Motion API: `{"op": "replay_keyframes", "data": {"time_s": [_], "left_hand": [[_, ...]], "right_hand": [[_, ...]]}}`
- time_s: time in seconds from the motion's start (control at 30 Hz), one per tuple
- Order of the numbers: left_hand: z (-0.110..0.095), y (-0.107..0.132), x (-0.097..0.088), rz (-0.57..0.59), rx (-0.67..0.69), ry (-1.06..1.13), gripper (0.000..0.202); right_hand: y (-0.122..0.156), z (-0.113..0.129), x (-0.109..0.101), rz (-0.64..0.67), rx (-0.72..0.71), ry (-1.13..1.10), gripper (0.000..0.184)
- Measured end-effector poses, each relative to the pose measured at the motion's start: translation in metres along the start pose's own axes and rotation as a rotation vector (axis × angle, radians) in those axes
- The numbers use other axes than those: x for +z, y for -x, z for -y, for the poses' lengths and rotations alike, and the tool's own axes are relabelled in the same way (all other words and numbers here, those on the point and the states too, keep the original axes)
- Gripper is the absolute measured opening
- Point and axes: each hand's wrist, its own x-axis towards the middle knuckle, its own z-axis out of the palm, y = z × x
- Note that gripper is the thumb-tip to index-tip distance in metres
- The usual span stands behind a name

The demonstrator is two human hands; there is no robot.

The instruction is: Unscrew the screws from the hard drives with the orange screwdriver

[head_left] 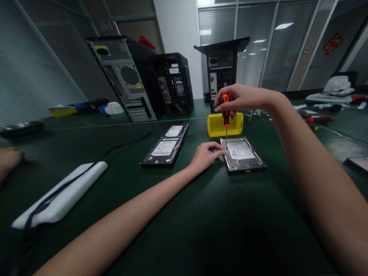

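Observation:
A hard drive with a white label lies flat on the dark green table. Above its left edge, my right hand grips the orange and black handle of a screwdriver. The screwdriver stands upright, its shaft reaching down to the drive's left side. My left hand is beside that edge, thumb and finger pinched together close to the screwdriver tip. What they pinch, if anything, is too small to tell. Just behind the drive stands a yellow plastic tray.
Two more hard drives lie left of my left hand. A white power strip with a black cable is at the left. Computer cases stand at the back. Pliers lie at right. Another person's hand shows at the left edge.

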Motion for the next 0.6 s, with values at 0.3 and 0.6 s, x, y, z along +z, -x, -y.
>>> {"op": "replay_keyframes", "data": {"time_s": [0.3,0.6], "left_hand": [[0.0010,0.0023,-0.0030,-0.001,-0.004,0.060,0.021],[0.0061,0.0033,-0.0035,0.022,0.009,0.075,0.023]], "right_hand": [[0.0014,0.0001,-0.0014,-0.015,0.007,-0.014,0.031],[0.0024,-0.0011,-0.0017,-0.018,-0.010,-0.023,0.031]]}}
